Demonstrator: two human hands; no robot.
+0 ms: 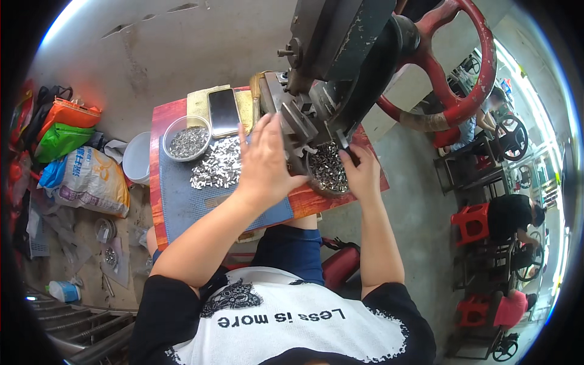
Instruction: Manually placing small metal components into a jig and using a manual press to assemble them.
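My left hand (264, 164) is raised in front of the dark press (298, 118), its fingers stretched out and its thumb apart. Its fingertips are close to the press's lower block, and nothing shows in its grasp. My right hand (363, 175) is closed on a slim dark tool (342, 140), whose exact kind I cannot make out, pointing up toward the press. Below the tool, a round bowl (328, 190) holds many small metal pieces. Left of my left hand, a heap of small shiny metal pieces (218, 164) lies on a blue mat (176, 207).
A clear bowl of small metal parts (188, 141) and a phone (224, 111) on a yellow cloth stand at the back left. The press's red handwheel (447, 112) overhangs the right. Bags (91, 176) and a white bucket (137, 159) sit at left; other people work at far right.
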